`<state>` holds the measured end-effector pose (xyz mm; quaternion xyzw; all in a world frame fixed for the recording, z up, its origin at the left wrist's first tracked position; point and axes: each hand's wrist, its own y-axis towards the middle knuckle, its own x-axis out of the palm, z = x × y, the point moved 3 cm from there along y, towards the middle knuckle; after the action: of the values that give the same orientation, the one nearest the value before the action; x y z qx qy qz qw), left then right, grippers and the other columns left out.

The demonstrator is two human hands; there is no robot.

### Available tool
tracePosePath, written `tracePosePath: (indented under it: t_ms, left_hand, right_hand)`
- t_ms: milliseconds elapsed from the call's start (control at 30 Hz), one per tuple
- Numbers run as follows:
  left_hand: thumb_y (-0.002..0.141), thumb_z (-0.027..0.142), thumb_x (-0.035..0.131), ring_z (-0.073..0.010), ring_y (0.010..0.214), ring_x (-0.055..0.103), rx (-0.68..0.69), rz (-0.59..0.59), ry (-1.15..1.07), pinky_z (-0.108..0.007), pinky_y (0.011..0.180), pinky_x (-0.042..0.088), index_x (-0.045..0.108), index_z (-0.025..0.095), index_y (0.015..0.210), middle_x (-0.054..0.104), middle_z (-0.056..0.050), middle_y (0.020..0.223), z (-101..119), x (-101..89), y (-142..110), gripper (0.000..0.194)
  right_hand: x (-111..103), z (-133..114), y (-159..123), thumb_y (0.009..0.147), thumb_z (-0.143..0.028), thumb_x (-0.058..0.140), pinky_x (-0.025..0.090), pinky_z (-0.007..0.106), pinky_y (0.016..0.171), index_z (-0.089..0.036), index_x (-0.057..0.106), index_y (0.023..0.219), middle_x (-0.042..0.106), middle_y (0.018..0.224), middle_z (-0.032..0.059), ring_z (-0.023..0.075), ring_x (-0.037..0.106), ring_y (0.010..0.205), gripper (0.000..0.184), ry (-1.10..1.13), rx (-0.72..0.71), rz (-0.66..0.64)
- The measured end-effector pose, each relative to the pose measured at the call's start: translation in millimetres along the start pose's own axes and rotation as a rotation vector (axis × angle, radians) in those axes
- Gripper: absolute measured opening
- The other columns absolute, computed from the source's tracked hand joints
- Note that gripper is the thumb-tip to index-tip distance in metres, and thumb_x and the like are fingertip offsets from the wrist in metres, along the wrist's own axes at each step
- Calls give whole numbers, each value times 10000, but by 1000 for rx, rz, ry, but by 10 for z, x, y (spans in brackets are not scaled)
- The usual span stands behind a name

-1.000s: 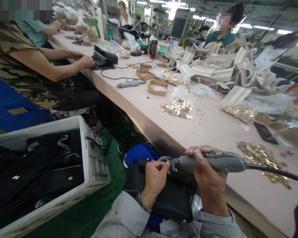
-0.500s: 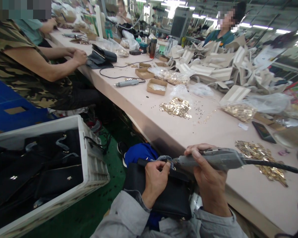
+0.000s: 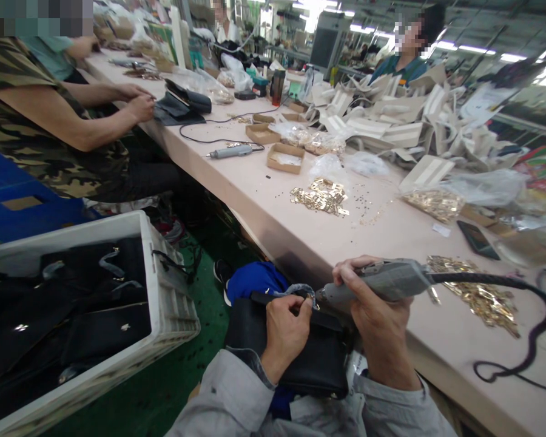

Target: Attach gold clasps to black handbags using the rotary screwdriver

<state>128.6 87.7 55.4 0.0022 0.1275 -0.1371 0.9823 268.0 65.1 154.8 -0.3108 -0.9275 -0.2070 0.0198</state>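
A black handbag lies across my lap, its top toward the table edge. At that top edge, my left hand is closed, thumb and forefinger pinching a small fitting beside a curved, plastic-wrapped piece with gold-coloured metal. What exactly sits between the fingertips is partly hidden. My right hand is wrapped round a grey electric screwdriver, held nearly level. Its tip points left at the pinched fitting, very close to my left fingertips; whether it touches cannot be made out.
Gold metal plates and another pile lie on the table. A white crate of black bags stands at left. A second screwdriver lies farther back. A co-worker in camouflage handles a black piece.
The screwdriver's rear end has tilted up and shifted left with my right hand, and its cord now hangs in a wider loop. My left hand stays at the bag's top edge.
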Motion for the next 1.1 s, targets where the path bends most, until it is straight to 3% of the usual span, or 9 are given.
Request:
tracePosePath:
  t_ms: [233,633,833,1100]
  left_hand:
    - [911,345,650,-173,576,618,8,5,24,-277,580,398,793,185,719,725,-24,637,-10,-4,-16,288]
    - [897,324,642,-183,631,649,-63,-20,-101,-273,635,437,748,174,642,730,-24,633,-28,-38,49,314]
    - [877,317,647,-176,609,649,-81,-8,-137,-274,634,443,735,177,603,727,-22,608,-34,-57,55,320]
    - [874,398,631,-125,387,482,-148,-12,-203,-254,462,358,734,181,614,543,26,412,-125,-29,41,354]
  right_hand:
    - [30,54,26,787,-191,847,529,364,651,-181,683,860,668,765,16,190,654,661,179,-44,50,45]
    - [24,-13,-172,827,-108,781,524,356,718,-176,652,858,638,772,8,172,629,708,149,37,-65,125]
    - [48,-24,-311,838,-120,759,534,395,780,-189,637,946,655,823,12,190,657,758,177,27,-139,134]
    - [80,-44,-498,824,-116,738,521,440,802,-218,610,988,650,864,9,208,661,790,232,-12,-236,169]
